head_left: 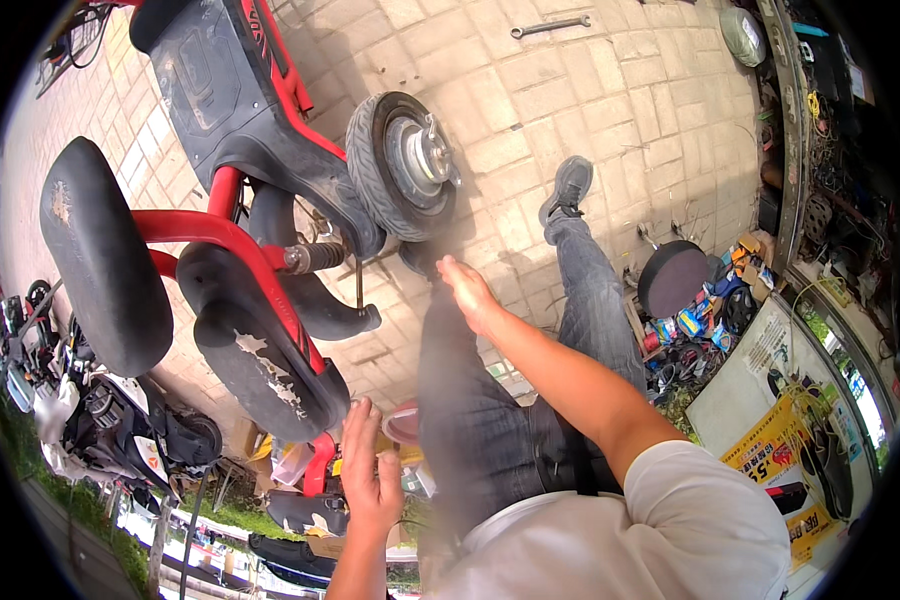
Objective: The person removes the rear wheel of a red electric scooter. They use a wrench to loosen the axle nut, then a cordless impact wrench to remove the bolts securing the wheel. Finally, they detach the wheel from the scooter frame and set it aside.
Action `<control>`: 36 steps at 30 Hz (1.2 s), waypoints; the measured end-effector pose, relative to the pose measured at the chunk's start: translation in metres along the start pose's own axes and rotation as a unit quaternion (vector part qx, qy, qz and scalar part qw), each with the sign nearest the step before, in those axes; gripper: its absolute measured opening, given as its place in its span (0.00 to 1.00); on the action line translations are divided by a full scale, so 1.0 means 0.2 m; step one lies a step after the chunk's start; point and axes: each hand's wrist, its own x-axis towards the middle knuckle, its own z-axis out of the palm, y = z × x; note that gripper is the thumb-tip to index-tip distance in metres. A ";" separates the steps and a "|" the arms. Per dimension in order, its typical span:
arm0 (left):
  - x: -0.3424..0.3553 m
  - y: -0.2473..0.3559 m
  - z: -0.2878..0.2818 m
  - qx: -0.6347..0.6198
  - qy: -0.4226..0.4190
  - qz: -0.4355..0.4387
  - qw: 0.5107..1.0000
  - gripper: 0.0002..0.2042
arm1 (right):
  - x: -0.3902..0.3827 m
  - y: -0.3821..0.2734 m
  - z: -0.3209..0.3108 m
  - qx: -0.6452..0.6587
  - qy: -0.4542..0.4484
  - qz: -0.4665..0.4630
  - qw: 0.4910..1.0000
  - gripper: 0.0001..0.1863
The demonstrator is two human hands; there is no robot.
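A red and black electric scooter (238, 225) lies on its side at the left, its black wheel (370, 170) with a metal hub facing up. My right hand (470, 297) hovers just below that wheel, over my leg, fingers stretched out and nothing visible in it. Beside a black seat (255, 365) with a torn, peeling cover is my left hand (372, 475), fingers apart, holding nothing. Whether its fingertips touch the seat I cannot tell. A coil spring shock absorber (317, 258) shows between the seat and the wheel.
On the paving lies a wrench (550, 27), far ahead. A round dark stool (673, 280) stands at the right, next to a heap of small boxes and parts (715, 315). Other scooters (120, 425) are parked at the left. A yellow sign (785, 450) is at the lower right.
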 end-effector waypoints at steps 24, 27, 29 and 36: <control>1.36 1.06 1.02 -0.311 0.067 -0.201 0.926 0.19 | -0.17 -1.25 -2.38 -0.559 0.116 -0.098 0.815 0.24; 1.41 1.10 1.12 -0.187 0.107 -0.171 0.961 0.21 | -0.12 -1.50 -2.39 -0.579 0.127 -0.059 0.803 0.25; 1.49 1.23 1.18 -0.181 0.075 -0.155 0.968 0.20 | -0.05 -1.69 -2.31 -0.568 0.127 -0.100 0.807 0.25; 2.08 1.94 1.13 -0.046 0.051 0.194 0.979 0.16 | 0.11 -2.38 -1.38 0.018 -0.050 -0.046 0.998 0.17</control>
